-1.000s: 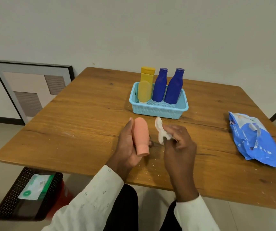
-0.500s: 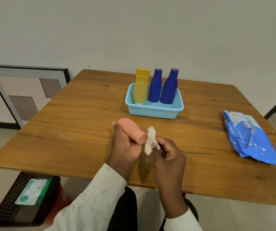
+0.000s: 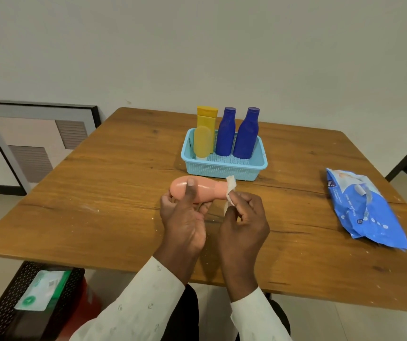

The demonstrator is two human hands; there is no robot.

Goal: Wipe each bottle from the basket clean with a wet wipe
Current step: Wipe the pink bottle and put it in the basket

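My left hand [image 3: 184, 217] grips a peach-pink bottle [image 3: 203, 189], held sideways above the wooden table [image 3: 99, 188] with its cap end pointing right. My right hand [image 3: 243, 220] pinches a crumpled white wet wipe [image 3: 230, 190] against the bottle's cap end. Just behind, a light blue basket [image 3: 224, 169] holds two dark blue bottles [image 3: 225, 132] [image 3: 246, 134], standing upright, and two yellow bottles [image 3: 203, 143] [image 3: 207, 116] at its left side.
A blue pack of wet wipes [image 3: 364, 205] lies on the right of the table. Small white crumbs dot the table near its front edge. On the floor at the lower left sits a black mesh bin [image 3: 13, 303] with a green-and-white packet; a framed picture [image 3: 33, 143] leans on the wall.
The pink bottle has swung from upright, cap down, to lying sideways with its cap to the right. My right hand has brought the wipe onto the cap end.
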